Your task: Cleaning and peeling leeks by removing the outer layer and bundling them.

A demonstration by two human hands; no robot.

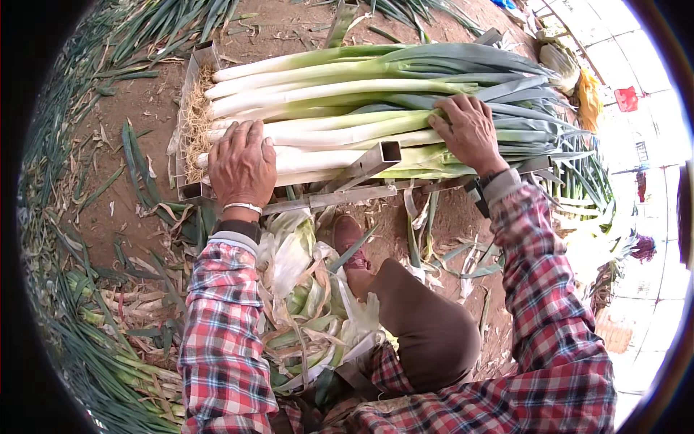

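A layer of leeks lies in a metal frame, white stalks and roots to the left, dark green leaves to the right. My left hand rests on the white stalks near the root end, fingers laid over them and thumb apart. Further right, my right hand lies on the leeks where white turns to green, its thumb apart and fingers slightly bent. Neither hand is wrapped round a stalk. Dry roots bunch against the frame's left end plate.
Peeled leaves heap up by my brown shoe and bent knee. More leeks lie at the lower left, and green leaves at the upper left. Beyond the leaf tips sits a yellow bag.
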